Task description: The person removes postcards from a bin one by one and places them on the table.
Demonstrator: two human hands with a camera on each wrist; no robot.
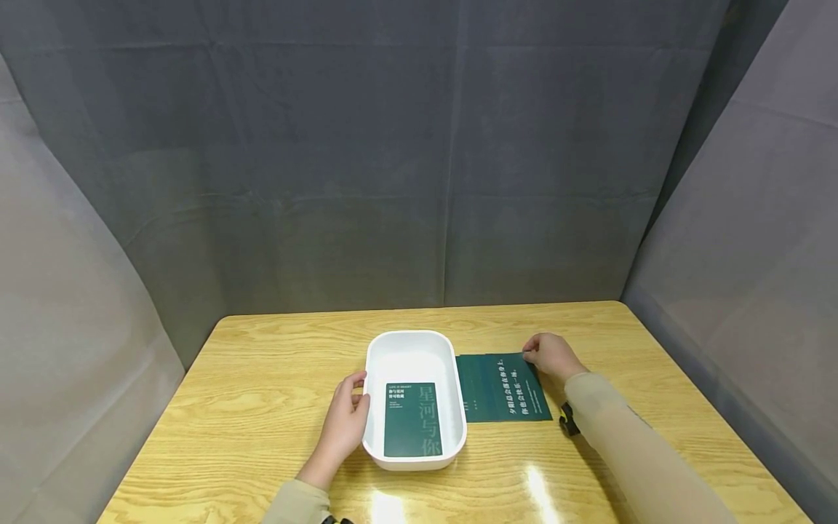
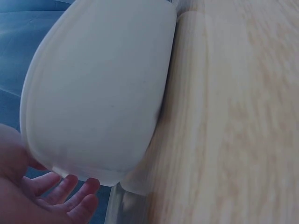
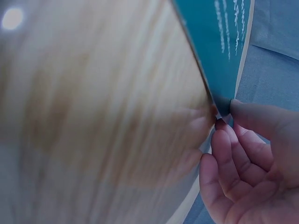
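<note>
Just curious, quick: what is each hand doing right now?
Left hand: open, resting against the white tub.
Right hand: fingers pinching a corner of the green card on the table.

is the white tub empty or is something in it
Not empty: one green card lies flat inside the white tub; more green cards lie outside, beside it.
</note>
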